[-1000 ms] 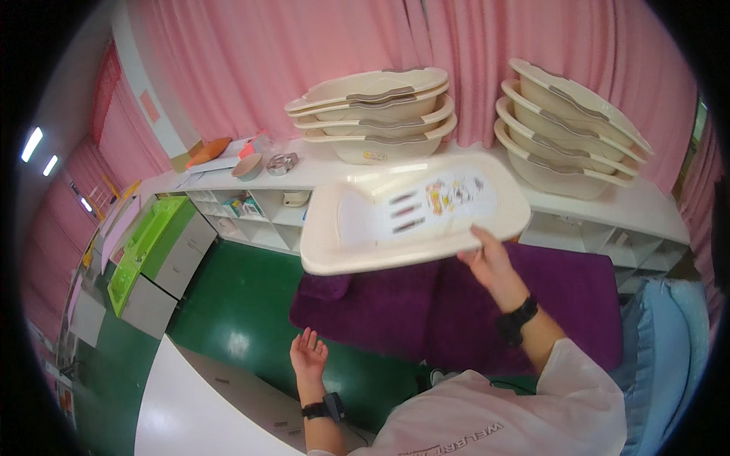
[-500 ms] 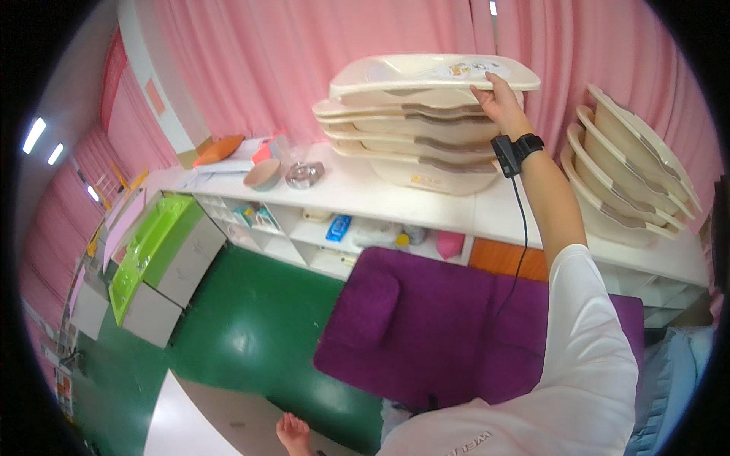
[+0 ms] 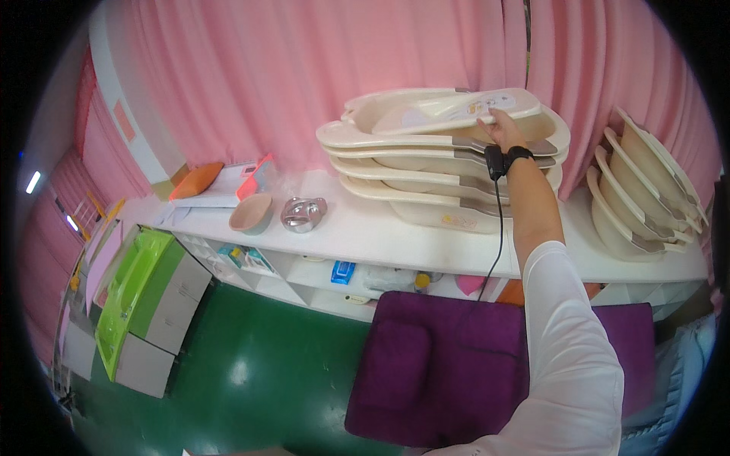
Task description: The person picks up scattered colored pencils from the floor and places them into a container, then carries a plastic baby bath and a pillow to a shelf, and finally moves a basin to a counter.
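Note:
My right hand (image 3: pixel 498 131) reaches up and grips the rim of a cream baby bathtub (image 3: pixel 433 110). That tub lies on top of a stack of similar cream tubs (image 3: pixel 426 182) on a long white shelf unit (image 3: pixel 365 239). A black band (image 3: pixel 506 158) sits on my right wrist, and a thin cable hangs down from it. My white sleeve comes in from the lower right. My left hand is out of view.
A second stack of cream tubs (image 3: pixel 646 197) leans at the right end of the shelf. A peach bowl (image 3: pixel 251 213) and a silver object (image 3: pixel 303 213) sit to the left. A purple mat (image 3: pixel 449 365) lies on the green floor. A green tub (image 3: pixel 133 289) rests on a cabinet at left.
My right hand has carried the cream tub up from in front of me and set it on the stack. My left hand has dropped out of view.

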A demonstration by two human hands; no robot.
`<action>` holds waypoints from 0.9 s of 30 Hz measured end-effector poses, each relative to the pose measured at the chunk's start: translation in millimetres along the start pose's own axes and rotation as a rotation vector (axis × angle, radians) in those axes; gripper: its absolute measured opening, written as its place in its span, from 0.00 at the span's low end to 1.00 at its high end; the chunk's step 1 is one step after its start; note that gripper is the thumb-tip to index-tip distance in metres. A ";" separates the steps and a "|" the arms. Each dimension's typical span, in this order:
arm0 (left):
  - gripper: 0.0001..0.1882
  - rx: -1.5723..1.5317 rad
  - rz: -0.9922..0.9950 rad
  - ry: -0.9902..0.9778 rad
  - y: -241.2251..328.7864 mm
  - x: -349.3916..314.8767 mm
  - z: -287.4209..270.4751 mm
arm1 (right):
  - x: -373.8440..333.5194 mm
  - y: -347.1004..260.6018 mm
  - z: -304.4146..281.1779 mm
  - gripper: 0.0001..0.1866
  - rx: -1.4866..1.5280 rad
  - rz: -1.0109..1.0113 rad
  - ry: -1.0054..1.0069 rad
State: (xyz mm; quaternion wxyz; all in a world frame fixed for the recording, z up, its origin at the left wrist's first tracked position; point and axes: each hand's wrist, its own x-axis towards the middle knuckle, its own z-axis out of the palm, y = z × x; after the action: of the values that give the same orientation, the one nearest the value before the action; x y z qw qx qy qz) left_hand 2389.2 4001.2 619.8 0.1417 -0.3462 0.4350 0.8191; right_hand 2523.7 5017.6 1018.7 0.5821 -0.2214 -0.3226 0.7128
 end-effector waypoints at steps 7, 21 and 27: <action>0.13 0.025 -0.091 -0.076 8.2 28.7 27.4 | 24.7 26.1 -6.9 0.24 -0.157 0.073 -0.088; 0.12 0.140 -0.261 0.015 -20.9 81.6 71.0 | -43.4 -4.6 13.1 0.32 -0.907 -0.469 0.140; 0.11 0.444 0.018 -0.415 -55.1 68.8 157.0 | -254.0 8.5 -87.0 0.16 -0.549 -0.008 -0.148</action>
State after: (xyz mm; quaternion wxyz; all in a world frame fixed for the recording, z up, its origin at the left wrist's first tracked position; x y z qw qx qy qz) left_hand 2299.4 4155.7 598.3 0.2925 -0.1279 0.5684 0.7583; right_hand 2635.0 4787.1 937.0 0.4781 -0.3167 -0.5460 0.6108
